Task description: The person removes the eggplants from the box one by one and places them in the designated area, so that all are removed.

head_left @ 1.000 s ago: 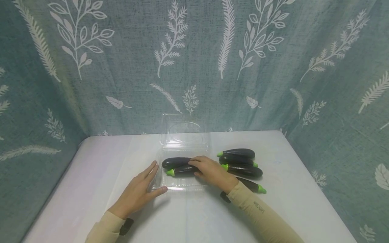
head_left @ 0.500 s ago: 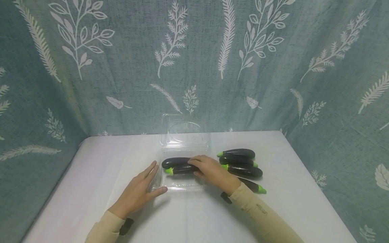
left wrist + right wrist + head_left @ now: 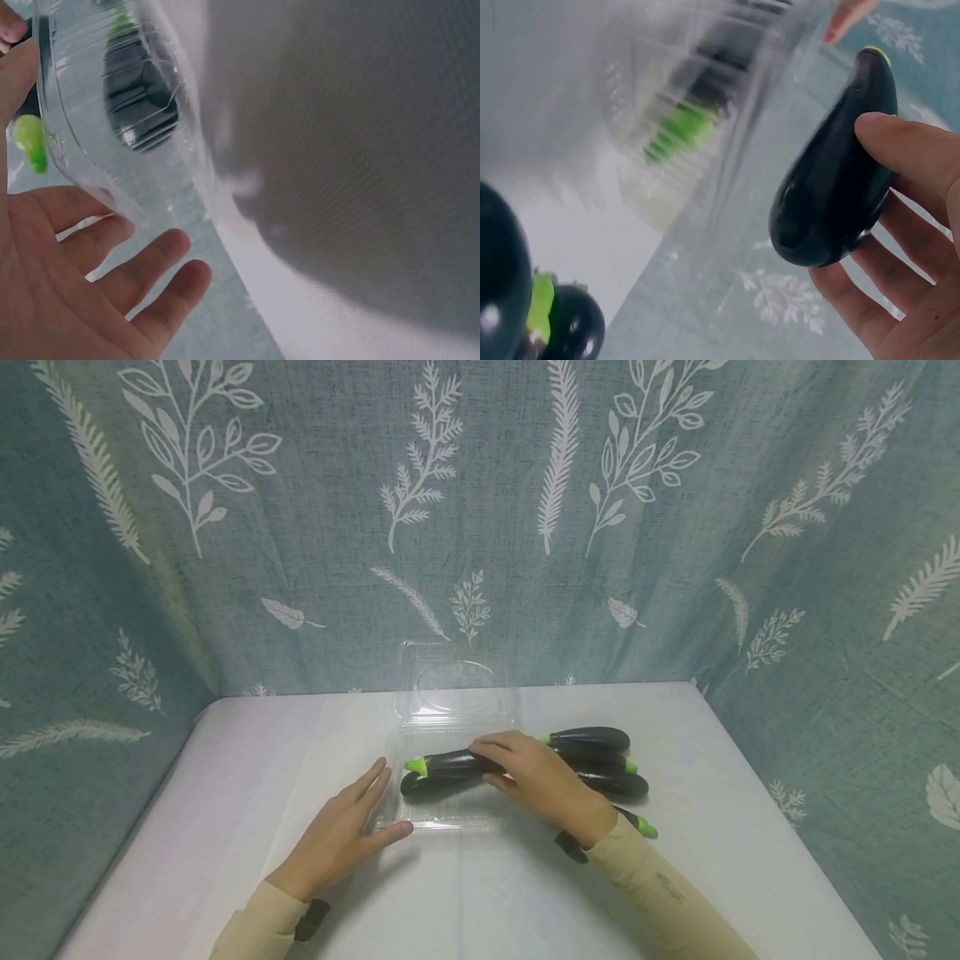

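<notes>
My right hand (image 3: 536,772) grips an eggplant (image 3: 457,762), its green stem end pointing left. In the right wrist view the thumb and fingers hold this eggplant (image 3: 836,176) by its sides, apart from the clear wall. A second eggplant (image 3: 427,785) lies inside the clear plastic clamshell container (image 3: 450,820), rounded end to the left; its right part is hidden by my hand. My left hand (image 3: 341,831) is spread at the container's left front corner. In the left wrist view, fingers of the left hand (image 3: 97,277) touch the clear wall.
The container's lid (image 3: 457,687) stands raised at the back. Several more eggplants (image 3: 611,781) lie on the white table (image 3: 480,893) to the right, partly behind my right arm. A leaf-patterned curtain (image 3: 480,527) surrounds the table at the back and sides.
The eggplant in my right hand has moved up and back, over the other one. The other eggplant now shows in front of it. My left hand has stayed in place.
</notes>
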Motion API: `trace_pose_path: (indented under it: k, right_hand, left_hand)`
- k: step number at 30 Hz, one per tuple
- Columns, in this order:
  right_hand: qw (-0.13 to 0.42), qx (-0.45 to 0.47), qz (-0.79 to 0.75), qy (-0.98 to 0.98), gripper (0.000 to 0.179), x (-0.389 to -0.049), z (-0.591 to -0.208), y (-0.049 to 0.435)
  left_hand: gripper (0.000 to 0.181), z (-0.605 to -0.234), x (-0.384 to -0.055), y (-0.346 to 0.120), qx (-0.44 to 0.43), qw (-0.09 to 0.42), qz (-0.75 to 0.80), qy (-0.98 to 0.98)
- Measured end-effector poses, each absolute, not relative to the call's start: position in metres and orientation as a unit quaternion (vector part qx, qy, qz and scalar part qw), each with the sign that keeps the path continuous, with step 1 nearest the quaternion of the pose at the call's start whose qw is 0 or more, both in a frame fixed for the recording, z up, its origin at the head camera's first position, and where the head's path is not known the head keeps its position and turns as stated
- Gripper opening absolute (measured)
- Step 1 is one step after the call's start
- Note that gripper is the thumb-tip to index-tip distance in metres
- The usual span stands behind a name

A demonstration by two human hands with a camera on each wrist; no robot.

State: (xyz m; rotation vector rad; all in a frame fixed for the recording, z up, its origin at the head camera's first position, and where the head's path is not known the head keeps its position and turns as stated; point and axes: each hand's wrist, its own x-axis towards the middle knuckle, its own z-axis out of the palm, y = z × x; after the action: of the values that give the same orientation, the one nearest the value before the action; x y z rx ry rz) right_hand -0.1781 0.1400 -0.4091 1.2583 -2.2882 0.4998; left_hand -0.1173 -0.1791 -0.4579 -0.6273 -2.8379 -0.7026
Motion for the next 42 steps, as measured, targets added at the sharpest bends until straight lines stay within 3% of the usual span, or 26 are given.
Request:
trace_pose_path:
  k: [19, 25, 28, 34, 42]
  right_hand:
    - [0.279, 0.396, 0.207, -0.85, 0.051, -0.156, -0.388, 0.21]
    - [0.256, 0.375, 0.2, -0.868, 0.046, -0.145, -0.384, 0.231]
    - [0.252, 0.374, 0.204, -0.869, 0.052, -0.14, -0.383, 0.243]
    - [0.26, 0.371, 0.214, -0.865, 0.054, -0.133, -0.39, 0.265]
    - [0.277, 0.381, 0.212, -0.856, 0.042, -0.12, -0.407, 0.283]
  left_hand:
    - [0.092, -0.459, -0.118, -0.18, -0.212, 0.081, -0.24, -0.944]
    - [0.091, -0.46, -0.118, -0.179, -0.212, 0.08, -0.241, -0.944]
    - [0.091, -0.46, -0.119, -0.179, -0.213, 0.08, -0.243, -0.943]
    - [0.091, -0.461, -0.119, -0.178, -0.212, 0.079, -0.247, -0.942]
    - [0.095, -0.46, -0.118, -0.179, -0.205, 0.066, -0.249, -0.944]
